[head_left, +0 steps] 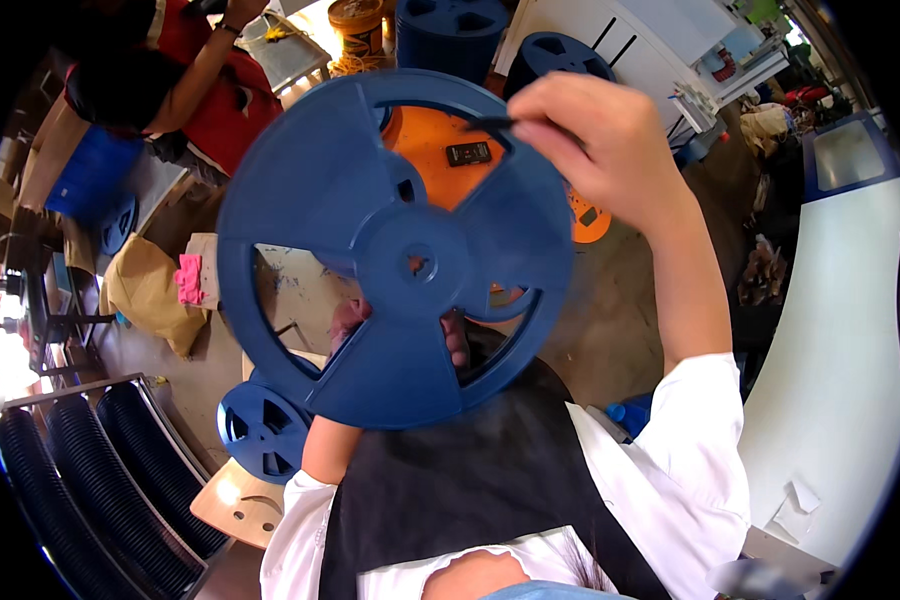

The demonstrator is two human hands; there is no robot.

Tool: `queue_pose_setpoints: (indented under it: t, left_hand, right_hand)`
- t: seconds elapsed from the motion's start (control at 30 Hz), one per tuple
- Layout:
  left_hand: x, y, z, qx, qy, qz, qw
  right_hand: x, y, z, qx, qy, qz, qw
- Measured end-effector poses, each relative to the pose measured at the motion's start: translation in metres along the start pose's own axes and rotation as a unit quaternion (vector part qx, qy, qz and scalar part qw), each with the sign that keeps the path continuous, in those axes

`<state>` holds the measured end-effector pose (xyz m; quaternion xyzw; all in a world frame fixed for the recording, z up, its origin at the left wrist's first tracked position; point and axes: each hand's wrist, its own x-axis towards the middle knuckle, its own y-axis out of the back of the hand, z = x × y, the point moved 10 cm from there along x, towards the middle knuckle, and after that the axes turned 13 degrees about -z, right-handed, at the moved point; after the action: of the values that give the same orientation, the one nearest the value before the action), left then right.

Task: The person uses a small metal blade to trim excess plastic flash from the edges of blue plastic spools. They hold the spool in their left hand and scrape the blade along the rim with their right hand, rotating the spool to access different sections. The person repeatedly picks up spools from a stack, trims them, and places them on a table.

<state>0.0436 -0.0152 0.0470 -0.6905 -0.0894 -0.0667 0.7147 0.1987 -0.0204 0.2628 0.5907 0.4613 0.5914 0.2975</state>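
Observation:
A large blue plastic reel [410, 370] with wide cut-outs and a round hub fills the middle of the view. My left hand [456, 343] holds it from underneath; parts of the fingers show through the lower openings, and the rest is hidden. At the reel's upper right rim, my right hand [600, 140] is closed in a pinch around a thin dark pointed tool [488, 124]. Its tip lies over an opening near the rim; whether it touches the plastic I cannot tell. Behind the openings is an orange surface [430, 150] with a small black rectangle on it.
Stacked blue reels [265, 430] stand beside a wooden stool [232, 505] at lower left. A rack [100, 470] holds rows of dark blue reels. Upper left, another person [205, 90] in red and black is at work. A white table [850, 330] runs along the right.

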Motion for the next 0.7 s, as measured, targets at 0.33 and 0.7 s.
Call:
queue_pose_setpoints:
  t: [0.33, 0.7]
  left_hand:
    - [-0.014, -0.004, 0.004, -0.025, -0.038, 0.023, 0.999]
    - [-0.016, -0.01, -0.007, -0.002, -0.015, 0.043, 0.999]
  right_hand:
    - [-0.064, -0.081, -0.056, -0.074, 0.025, -0.144, 0.987]
    - [-0.086, -0.081, -0.062, -0.103, 0.01, -0.159, 0.982]
